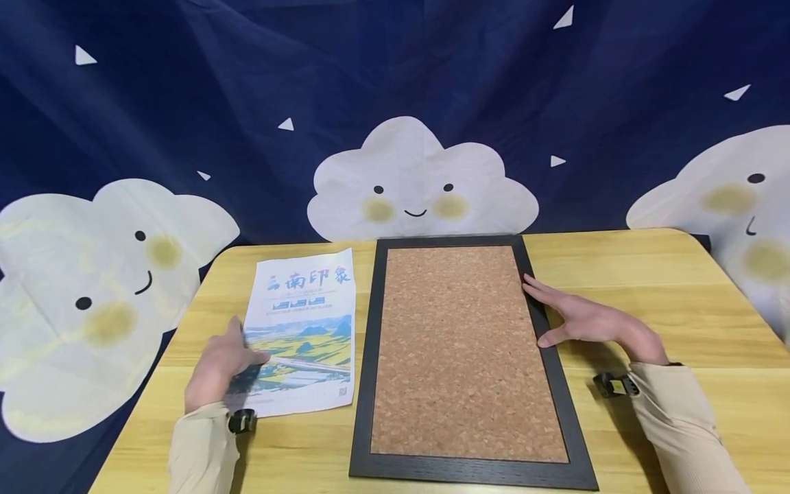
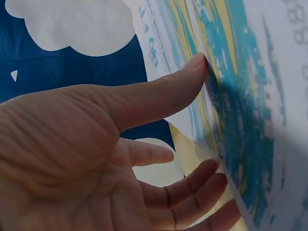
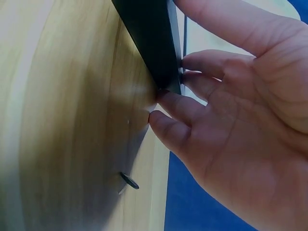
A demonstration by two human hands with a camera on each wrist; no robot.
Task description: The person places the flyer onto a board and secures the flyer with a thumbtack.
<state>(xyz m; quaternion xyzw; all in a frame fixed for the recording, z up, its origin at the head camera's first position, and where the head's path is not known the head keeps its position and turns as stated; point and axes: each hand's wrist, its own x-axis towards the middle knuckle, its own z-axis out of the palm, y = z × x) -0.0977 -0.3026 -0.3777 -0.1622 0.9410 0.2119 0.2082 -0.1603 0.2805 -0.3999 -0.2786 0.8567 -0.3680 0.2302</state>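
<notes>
A printed paper poster (image 1: 315,343) with Chinese characters on top and a green-and-blue landscape below lies on the table, left of a black-framed cork board (image 1: 459,350). At the poster's left edge, my left hand (image 1: 221,360) touches the printed side with its thumb; in the left wrist view its other fingers (image 2: 192,183) are loosely bent near the paper's edge. My right hand (image 1: 592,319) rests with spread fingers and thumb against the right side of the board's frame (image 3: 159,43). In the right wrist view the fingertips meet the frame's outer side and the tabletop.
Both things lie on a light wooden table (image 1: 642,274). Behind it hangs a dark blue cloth (image 1: 259,75) printed with smiling clouds. A small dark oval item (image 3: 129,180) shows on the wood in the right wrist view. Black devices are strapped at both wrists.
</notes>
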